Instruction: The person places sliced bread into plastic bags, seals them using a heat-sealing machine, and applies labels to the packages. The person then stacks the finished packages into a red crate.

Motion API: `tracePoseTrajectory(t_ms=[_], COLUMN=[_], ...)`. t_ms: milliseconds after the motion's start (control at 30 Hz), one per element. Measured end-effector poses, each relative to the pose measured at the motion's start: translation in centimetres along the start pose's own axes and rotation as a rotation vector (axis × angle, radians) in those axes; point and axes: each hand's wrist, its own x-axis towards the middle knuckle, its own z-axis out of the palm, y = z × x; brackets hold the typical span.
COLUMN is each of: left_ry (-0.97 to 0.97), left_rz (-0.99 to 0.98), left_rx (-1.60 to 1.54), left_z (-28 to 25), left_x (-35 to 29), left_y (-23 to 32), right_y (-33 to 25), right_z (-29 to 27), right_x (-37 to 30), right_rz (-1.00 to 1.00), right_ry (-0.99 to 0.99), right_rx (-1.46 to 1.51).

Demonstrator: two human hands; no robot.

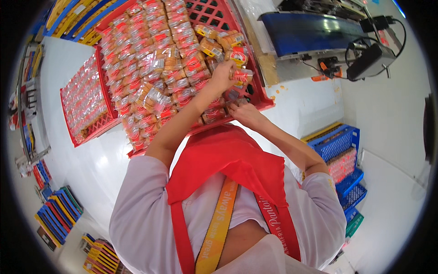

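Observation:
A red plastic crate [263, 93] in front of me holds rows of clear packets of round golden baked goods [157, 59] with red labels. At the crate's right side, my left hand [222, 76] is closed on one packet of baked goods [242, 76]. Just nearer to me, my right hand [246, 113] sits at the near right corner of the crate. Its fingers are curled by the end of a row, and what they hold is hidden. Several loose packets with yellow labels [211, 46] lie tilted beyond my left hand. A few packets [154, 97] rest on top of the rows.
A second red crate [109, 102] of packets stands to the left. Beyond the right side is a machine with a dark blue conveyor belt [315, 32]. Orange crumbs [277, 92] lie beside the crate. Blue crates [337, 144] are stacked at right; colored trays [59, 214] stand at lower left.

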Motion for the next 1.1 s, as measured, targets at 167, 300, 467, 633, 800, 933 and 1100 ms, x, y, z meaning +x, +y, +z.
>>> tracePoseTrajectory(t_ms=[167,300,467,633,800,933,1100], left_ry=[0.163,-0.125,-0.191,-0.101,-0.243,-0.086,-0.236], left_rz=[0.236,0.009,-0.100,0.112,-0.107,-0.184,-0.110], left_rx=[0.105,0.415,0.601,0.616,0.026,-0.346,0.137], left_z=[3.0,2.3,4.3,4.3,-5.3,0.9,3.9], left_x=[-6.4,-7.6,-7.6,-8.7,-2.4,-0.5,-2.9], left_y=[-1.3,2.6,1.4,0.6,2.8,-2.6,-3.1], right_y=[6.6,15.8,16.5,14.3,6.4,11.0,20.5], right_z=[-2.7,2.2,2.4,3.6,4.8,-6.6,-1.4], right_x=[6.1,13.0,13.8,11.7,6.4,11.7,20.9], right_rz=[-0.050,0.640,0.539,0.406,0.136,0.170,0.790], right_ry=[0.062,-0.008,-0.171,-0.197,0.168,-0.580,-0.062], right_rx=[0.386,0.077,-0.046,0.177,0.179,0.300,0.048])
